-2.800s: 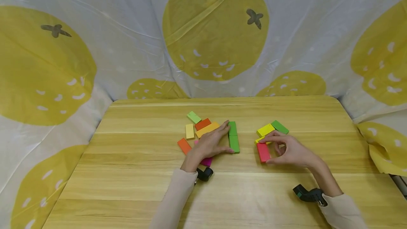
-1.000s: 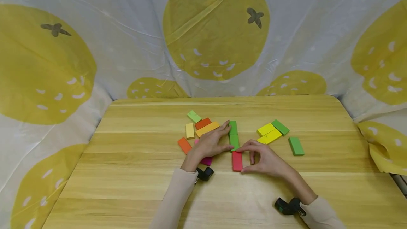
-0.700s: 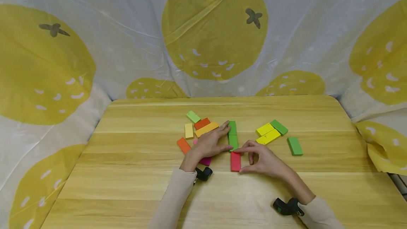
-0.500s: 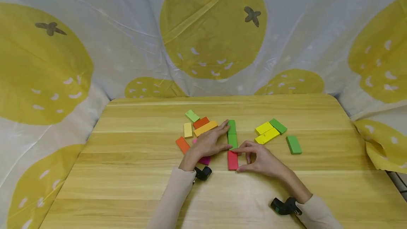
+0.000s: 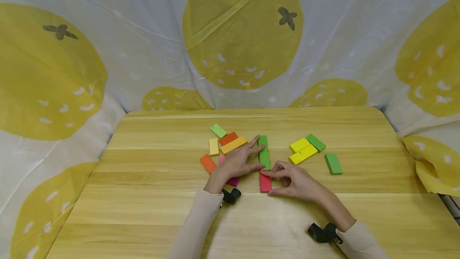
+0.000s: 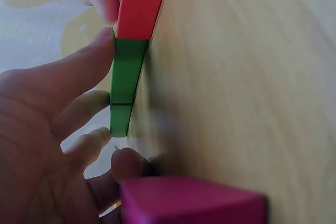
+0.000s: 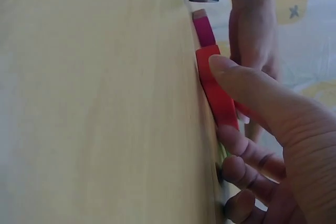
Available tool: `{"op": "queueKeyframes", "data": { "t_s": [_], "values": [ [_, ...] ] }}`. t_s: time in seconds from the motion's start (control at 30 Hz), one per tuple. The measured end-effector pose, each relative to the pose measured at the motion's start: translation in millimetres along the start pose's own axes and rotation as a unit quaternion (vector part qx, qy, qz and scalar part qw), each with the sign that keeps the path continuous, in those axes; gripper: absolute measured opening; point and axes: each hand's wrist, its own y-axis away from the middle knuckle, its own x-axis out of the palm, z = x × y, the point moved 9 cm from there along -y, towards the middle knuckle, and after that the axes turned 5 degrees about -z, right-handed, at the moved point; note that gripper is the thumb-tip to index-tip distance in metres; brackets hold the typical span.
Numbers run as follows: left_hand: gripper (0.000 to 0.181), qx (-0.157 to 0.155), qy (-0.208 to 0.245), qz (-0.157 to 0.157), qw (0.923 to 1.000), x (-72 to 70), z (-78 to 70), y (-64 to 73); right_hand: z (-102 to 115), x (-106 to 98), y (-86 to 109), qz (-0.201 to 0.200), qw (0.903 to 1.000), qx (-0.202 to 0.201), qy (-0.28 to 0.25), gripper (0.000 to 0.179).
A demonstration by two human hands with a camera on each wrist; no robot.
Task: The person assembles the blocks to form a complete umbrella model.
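Observation:
Two green blocks (image 5: pixel 264 152) lie end to end in a row on the table, and a red block (image 5: pixel 265 182) continues the row at its near end. My left hand (image 5: pixel 237 161) reaches over from the left, its extended fingertips resting on the green blocks. In the left wrist view the thumb (image 6: pixel 79 72) touches the green block beside the red one. My right hand (image 5: pixel 298 181) pinches the red block between thumb and fingers. The right wrist view shows the thumb (image 7: pixel 247 82) on the red block's near end. A magenta block (image 5: pixel 234 182) is partly hidden under my left hand.
Left of the hands lie loose blocks: light green (image 5: pixel 218 130), red-orange (image 5: pixel 228 138), amber (image 5: pixel 234 145), cream (image 5: pixel 213 147) and orange (image 5: pixel 208 164). Yellow blocks (image 5: pixel 303 154) and green blocks (image 5: pixel 334 164) lie to the right. A patterned cloth (image 5: pixel 237 31) hangs behind the wooden table (image 5: pixel 161 211).
My right hand has brought the red block left from beside the yellow blocks to the green row's near end. A left fingertip has shifted onto the green blocks.

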Motion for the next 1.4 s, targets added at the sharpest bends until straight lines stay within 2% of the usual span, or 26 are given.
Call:
{"op": "queueKeyframes", "data": {
  "t_s": [0.23,0.6,0.8,0.87,1.03,1.13,1.3,1.4],
  "values": [
    [0.069,-0.007,0.002,0.003,1.0000,-0.3,-0.2,-0.1,-0.9,-2.9,0.2,-0.005,0.9998,0.000,-0.017,0.052],
    [0.067,-0.009,0.006,0.005,0.9999,-1.3,-0.6,0.8,-2.8,-2.6,-0.3,-0.015,0.9998,-0.003,-0.014,0.050],
    [0.066,0.002,0.018,0.004,0.9998,-3.0,-2.0,1.6,-4.5,-7.5,0.9,0.001,0.9975,0.009,-0.070,0.045],
    [0.068,0.002,0.025,0.008,0.9997,-3.0,-2.3,1.9,-7.7,-15.4,1.6,-0.009,0.9968,0.012,-0.079,0.043],
    [0.087,0.003,0.027,0.033,0.9991,-0.2,-4.2,3.4,-25.1,-46.6,8.2,-0.078,0.9955,0.043,-0.032,0.039],
    [0.093,0.001,0.024,0.042,0.9988,-0.5,-5.4,4.2,-36.1,-63.5,13.5,-0.107,0.9920,0.067,-0.009,0.041],
    [0.094,0.012,0.018,0.031,0.9993,-6.2,-9.6,4.5,-50.5,-85.0,19.8,-0.137,0.9861,0.089,0.029,0.043],
    [0.094,0.019,0.005,0.023,0.9996,-8.1,-11.2,4.9,-58.0,-91.0,22.6,-0.144,0.9824,0.102,0.062,0.042]
  ]
}}
